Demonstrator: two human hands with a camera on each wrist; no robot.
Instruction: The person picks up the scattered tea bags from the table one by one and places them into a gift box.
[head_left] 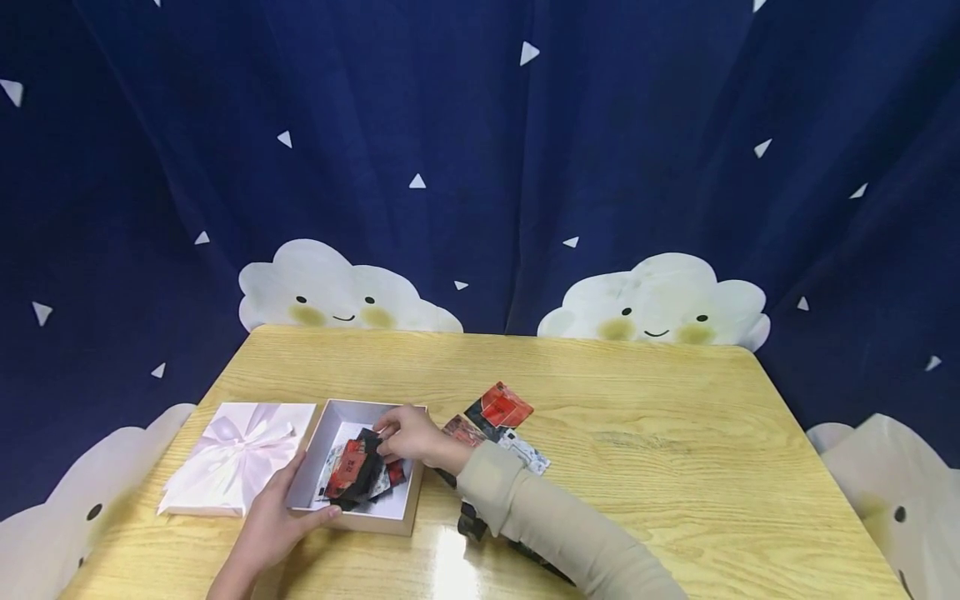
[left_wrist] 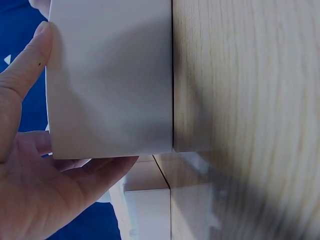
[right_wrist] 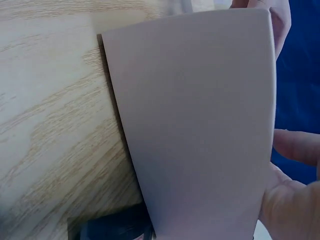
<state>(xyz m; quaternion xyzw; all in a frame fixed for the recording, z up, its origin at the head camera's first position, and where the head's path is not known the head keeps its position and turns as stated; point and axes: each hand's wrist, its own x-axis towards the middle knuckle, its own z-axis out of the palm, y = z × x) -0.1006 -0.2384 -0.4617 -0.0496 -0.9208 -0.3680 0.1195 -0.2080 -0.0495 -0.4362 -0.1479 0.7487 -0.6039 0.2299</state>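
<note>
An open white box [head_left: 409,500] stands on the table with several red, black and white packets [head_left: 351,468] piled inside. My left hand [head_left: 276,515] grips its near left corner, the thumb along the front and the fingers on the left wall, as the left wrist view [left_wrist: 45,190] also shows. My right hand [head_left: 412,435] reaches over the right wall into the box. Its thumb and fingers pinch the edge of a black packet [head_left: 372,442] on the pile. In the right wrist view the box wall [right_wrist: 195,120] hides the fingertips.
Left of the box lies a white lid [head_left: 202,492] with a pale ribbon bow. Several more packets [head_left: 507,407] lie to the right, partly under the right sleeve [head_left: 555,525]. A small black object [head_left: 471,525] sits beside that sleeve. A blue curtain hangs behind the table.
</note>
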